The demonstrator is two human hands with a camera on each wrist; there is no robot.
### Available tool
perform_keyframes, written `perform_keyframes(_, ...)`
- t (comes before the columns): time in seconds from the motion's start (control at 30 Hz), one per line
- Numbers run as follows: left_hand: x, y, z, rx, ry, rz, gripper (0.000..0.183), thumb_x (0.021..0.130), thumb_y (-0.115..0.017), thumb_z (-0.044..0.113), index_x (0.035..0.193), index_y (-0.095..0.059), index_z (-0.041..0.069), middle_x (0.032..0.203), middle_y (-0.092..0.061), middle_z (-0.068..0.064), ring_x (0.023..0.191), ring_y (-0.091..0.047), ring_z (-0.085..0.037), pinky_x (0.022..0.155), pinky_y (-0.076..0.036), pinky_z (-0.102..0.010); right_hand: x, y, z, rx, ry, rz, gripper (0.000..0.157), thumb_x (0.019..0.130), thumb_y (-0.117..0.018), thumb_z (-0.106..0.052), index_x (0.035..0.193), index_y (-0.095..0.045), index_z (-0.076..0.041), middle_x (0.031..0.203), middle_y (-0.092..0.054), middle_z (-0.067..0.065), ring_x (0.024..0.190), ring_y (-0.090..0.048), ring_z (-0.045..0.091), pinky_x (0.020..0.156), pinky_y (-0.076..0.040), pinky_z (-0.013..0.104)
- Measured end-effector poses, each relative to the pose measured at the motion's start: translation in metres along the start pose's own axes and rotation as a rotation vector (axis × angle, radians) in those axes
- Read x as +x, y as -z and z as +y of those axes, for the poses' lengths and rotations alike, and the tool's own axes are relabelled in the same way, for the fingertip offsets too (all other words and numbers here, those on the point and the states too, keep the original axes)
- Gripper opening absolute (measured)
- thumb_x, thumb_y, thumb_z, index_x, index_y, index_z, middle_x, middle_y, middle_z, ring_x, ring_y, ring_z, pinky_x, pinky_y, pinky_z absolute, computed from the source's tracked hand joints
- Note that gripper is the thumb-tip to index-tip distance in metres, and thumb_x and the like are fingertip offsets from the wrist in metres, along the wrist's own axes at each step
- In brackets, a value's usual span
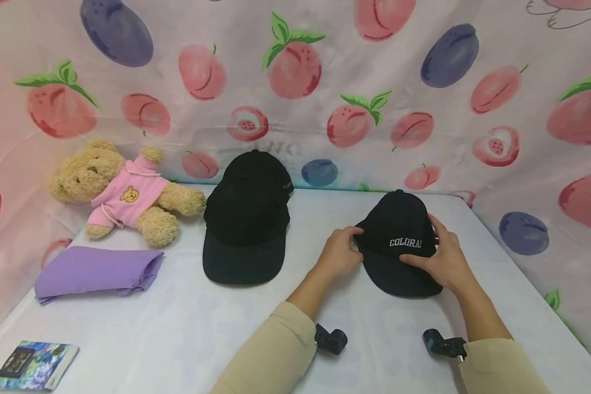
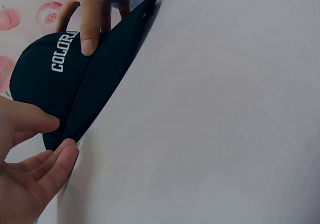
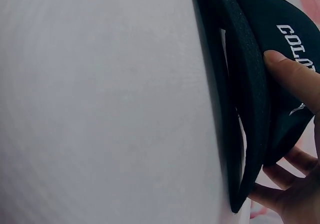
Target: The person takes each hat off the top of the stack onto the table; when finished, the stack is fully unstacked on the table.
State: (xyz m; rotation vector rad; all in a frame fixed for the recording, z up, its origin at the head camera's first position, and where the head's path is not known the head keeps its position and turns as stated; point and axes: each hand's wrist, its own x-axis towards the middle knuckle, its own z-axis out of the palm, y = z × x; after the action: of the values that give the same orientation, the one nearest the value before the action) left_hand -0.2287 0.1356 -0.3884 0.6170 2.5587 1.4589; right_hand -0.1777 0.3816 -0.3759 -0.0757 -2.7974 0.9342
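Left hand point(image 1: 339, 254) and right hand point(image 1: 448, 261) grip a black cap point(image 1: 395, 219), apparently resting on the white table point(image 1: 177, 334).

A black, white-lettered cap point(image 1: 386, 227) was gripped at both sides. Its brim point(image 1: 399, 279) was turned nearward, at the tabletop point(image 1: 384, 334) right.

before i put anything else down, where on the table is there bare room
White table is bare between book, purple cloth and left sleeve, and between the overlapping caps and lettered cap. Crowded: back left, with teddy, cloth and caps; also around the lettered cap, gripped by left hand and right hand.
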Motion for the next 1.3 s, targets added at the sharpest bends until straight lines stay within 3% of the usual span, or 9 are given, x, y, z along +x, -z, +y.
perform_keyframes(0.27, -0.003, 0.003, 0.001, -0.066, 0.044, -0.062, 0.047, 0.090, -0.069, 0.003, 0.137, -0.065, 0.010, 0.132, -0.065, -0.014, 0.109, -0.063, -0.024, 0.093, -0.053, -0.031, 0.000, 0.001, 0.005, -0.009, -0.006, 0.022, 0.118, 0.079, -0.090, -0.033, 0.164, -0.014, -0.003, 0.145, -0.036, 0.040, 0.129, -0.042, 0.055, 0.102, -0.038, 0.073)
perform_keyframes(0.5, -0.008, 0.009, 0.000, -0.151, 0.053, -0.132, 0.038, 0.095, -0.069, 0.010, 0.133, -0.068, 0.010, 0.132, -0.068, -0.012, 0.118, -0.068, -0.026, 0.095, -0.057, -0.036, 0.003, 0.001, 0.008, -0.024, -0.016, 0.023, 0.118, 0.080, -0.089, -0.034, 0.164, -0.014, -0.002, 0.145, -0.036, 0.041, 0.129, -0.042, 0.056, 0.102, -0.038, 0.073)
perform_keyframes(0.73, -0.011, 0.014, -0.002, -0.308, 0.047, -0.143, 0.037, 0.094, -0.069, 0.005, 0.131, -0.068, 0.004, 0.125, -0.069, -0.016, 0.080, -0.071, -0.026, 0.065, -0.056, -0.024, 0.006, 0.001, 0.010, -0.021, -0.023, 0.027, 0.118, 0.080, -0.090, -0.035, 0.164, -0.013, -0.002, 0.145, -0.036, 0.040, 0.130, -0.041, 0.056, 0.103, -0.037, 0.073)
perform_keyframes(0.97, -0.014, 0.019, -0.004, -0.317, 0.081, -0.149, 0.034, 0.096, -0.067, 0.010, 0.130, -0.069, 0.007, 0.112, -0.072, -0.006, 0.082, -0.070, -0.018, 0.067, -0.057, -0.024, 0.008, 0.003, 0.014, -0.024, -0.045, 0.026, 0.120, 0.081, -0.089, -0.036, 0.165, -0.010, -0.004, 0.147, -0.034, 0.040, 0.132, -0.039, 0.056, 0.105, -0.036, 0.074)
perform_keyframes(1.3, -0.019, 0.022, -0.009, -0.336, 0.103, -0.156, 0.034, 0.095, -0.065, 0.008, 0.129, -0.070, 0.006, 0.104, -0.073, -0.005, 0.083, -0.069, -0.017, 0.070, -0.058, -0.026, 0.009, 0.007, 0.018, -0.037, -0.053, 0.026, 0.119, 0.082, -0.088, -0.036, 0.165, -0.009, -0.003, 0.147, -0.032, 0.042, 0.131, -0.039, 0.058, 0.104, -0.036, 0.075)
